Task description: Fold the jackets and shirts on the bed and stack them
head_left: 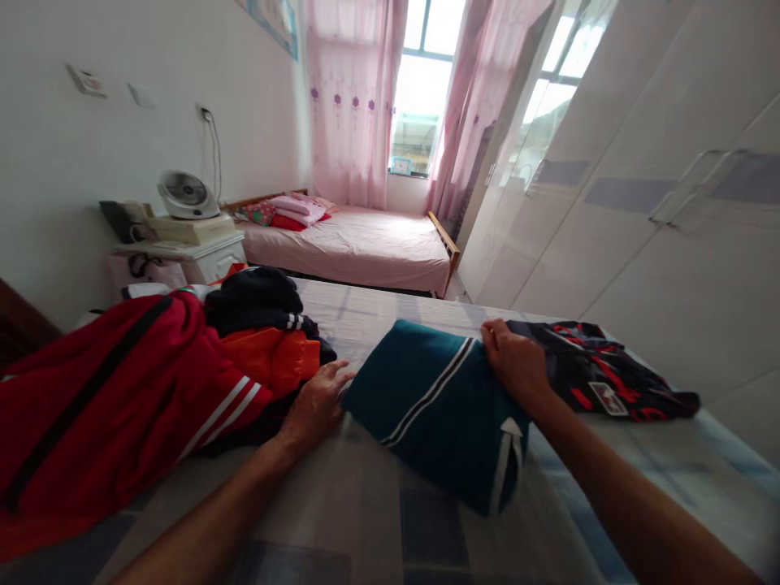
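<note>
A folded teal garment [420,398] with white-and-black striped trim lies in front of me on the checked bed sheet. My right hand [515,361] grips its upper right edge, fingers curled over the fabric. At the garment's left corner is my left hand [320,402], fingers stretched out and partly apart, touching or nearly touching the cloth. Whether its thumb is under the fabric is hidden. Left of that hand, a red jacket [152,382] with white stripes lies in a heap with an orange garment [271,357] and a dark one [256,301].
Beyond my right hand lies a black-and-red printed garment [600,370]. A second bed [366,244] with pink bedding stands under the window. A fan [188,193] sits on a white cabinet [210,256] at the left; tall white wardrobes [609,146] line the right.
</note>
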Tool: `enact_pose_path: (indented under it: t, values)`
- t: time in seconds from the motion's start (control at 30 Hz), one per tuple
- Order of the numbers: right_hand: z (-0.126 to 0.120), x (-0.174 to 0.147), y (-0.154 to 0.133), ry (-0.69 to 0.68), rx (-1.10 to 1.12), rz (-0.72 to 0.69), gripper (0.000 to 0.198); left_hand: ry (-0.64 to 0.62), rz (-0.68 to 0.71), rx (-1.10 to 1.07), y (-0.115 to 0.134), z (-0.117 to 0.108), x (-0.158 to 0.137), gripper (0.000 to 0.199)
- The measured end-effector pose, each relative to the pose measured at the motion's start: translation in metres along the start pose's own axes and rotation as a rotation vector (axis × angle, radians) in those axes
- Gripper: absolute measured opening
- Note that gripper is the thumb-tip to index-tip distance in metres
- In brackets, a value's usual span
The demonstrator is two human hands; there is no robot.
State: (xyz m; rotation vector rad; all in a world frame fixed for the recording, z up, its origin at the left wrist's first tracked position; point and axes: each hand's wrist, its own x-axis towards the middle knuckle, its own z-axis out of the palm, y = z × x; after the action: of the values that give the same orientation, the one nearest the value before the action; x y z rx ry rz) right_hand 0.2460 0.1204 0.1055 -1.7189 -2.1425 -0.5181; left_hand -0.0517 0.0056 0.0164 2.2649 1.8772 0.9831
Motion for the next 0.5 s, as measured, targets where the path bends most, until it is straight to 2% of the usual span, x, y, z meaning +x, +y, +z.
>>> enact_pose_path:
  t: [0.13,0.2,0.27,0.33,0.4,0.5]
  values:
    - [0.042,-0.034,0.017,-0.103,0.226,0.059,0.034,0.192,0.037,-0.060,0.007,-0.008,-0.001,0.030]
    - [0.054,-0.045,0.023,-0.091,0.282,0.077,0.034,0.304,0.111,-0.066,0.024,-0.018,-0.005,0.032]
    - [0.059,-0.050,0.025,-0.072,0.352,0.088,0.034,0.339,0.210,-0.049,0.052,-0.028,-0.010,0.034]
    - [0.060,-0.051,0.025,-0.054,0.420,0.097,0.033,0.274,0.322,-0.005,0.084,-0.033,-0.014,0.035]
    - [0.060,-0.050,0.026,-0.033,0.478,0.113,0.033,0.158,0.372,0.073,0.111,-0.030,-0.011,0.036]
    - [0.060,-0.049,0.026,-0.006,0.550,0.141,0.032,0.002,0.272,0.199,0.131,-0.012,0.004,0.039]
